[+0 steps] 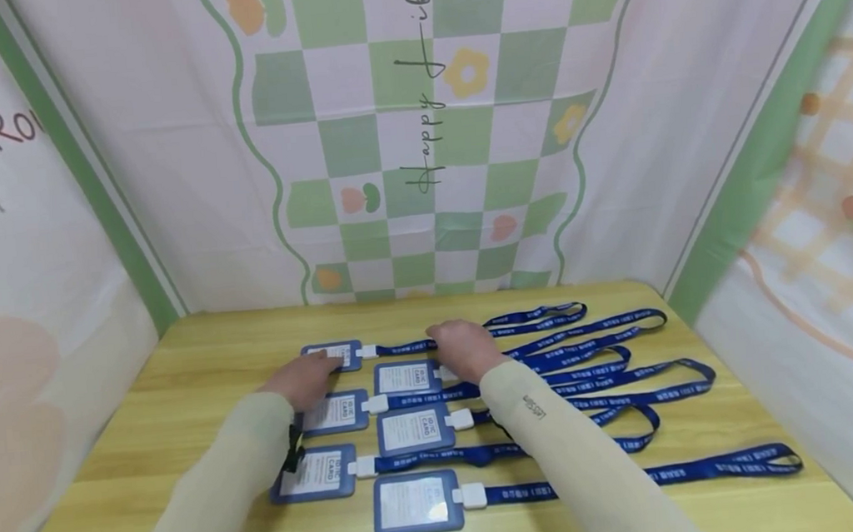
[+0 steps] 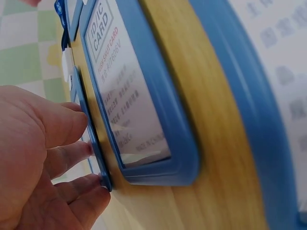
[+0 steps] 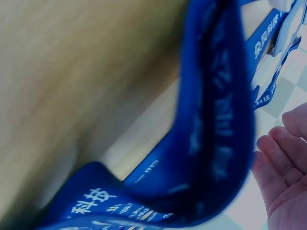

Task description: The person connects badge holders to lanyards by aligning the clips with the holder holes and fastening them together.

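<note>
Several blue-framed badge holders with blue printed lanyards lie in two staggered columns. My left hand (image 1: 302, 379) is over the farthest badge holder (image 1: 354, 354). In the left wrist view its thumb and fingertips touch that holder's face and edge, and the holder lies flat. A second badge holder (image 2: 129, 91) lies right beside it. My right hand (image 1: 466, 349) is at the far lanyard (image 1: 406, 348), fingertips overlapping the strap in the head view. In the right wrist view its fingers (image 3: 273, 167) are extended, with no strap visible between thumb and fingers.
More badge holders lie nearer me, including the nearest one (image 1: 418, 504) with its lanyard (image 1: 721, 467) stretched right. A looped lanyard (image 3: 216, 115) rises close to the right wrist camera. The wooden table (image 1: 202, 375) ends at a checkered curtain (image 1: 411, 259), with cloth walls at both sides.
</note>
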The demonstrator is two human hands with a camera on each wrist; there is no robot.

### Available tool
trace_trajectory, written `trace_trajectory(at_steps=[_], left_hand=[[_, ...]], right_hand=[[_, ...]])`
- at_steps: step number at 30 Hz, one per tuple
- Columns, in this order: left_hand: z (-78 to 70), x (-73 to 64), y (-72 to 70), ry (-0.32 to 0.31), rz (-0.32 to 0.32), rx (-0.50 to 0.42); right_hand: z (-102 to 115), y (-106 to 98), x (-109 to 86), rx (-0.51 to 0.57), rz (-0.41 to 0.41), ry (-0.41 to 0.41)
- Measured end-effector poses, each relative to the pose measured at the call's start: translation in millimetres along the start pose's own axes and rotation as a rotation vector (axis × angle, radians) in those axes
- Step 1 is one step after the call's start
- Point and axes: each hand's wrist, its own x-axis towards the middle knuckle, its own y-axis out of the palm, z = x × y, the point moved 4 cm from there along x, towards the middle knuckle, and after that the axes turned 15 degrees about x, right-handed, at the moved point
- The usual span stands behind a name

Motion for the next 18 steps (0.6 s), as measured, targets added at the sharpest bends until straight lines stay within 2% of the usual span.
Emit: trace_trajectory(at_steps=[11,18], left_hand=[[0.4,-4.6,-1.3,0.011,-0.038,0.014],[0.4,-4.7,-0.2,0.011,-0.031,0.021]], right_hand=[[-5.1,-3.8,-4.7,0.007,0.022,-0.008],[-12.7,-2.0,-7.7,0.020,0.023,0.003]])
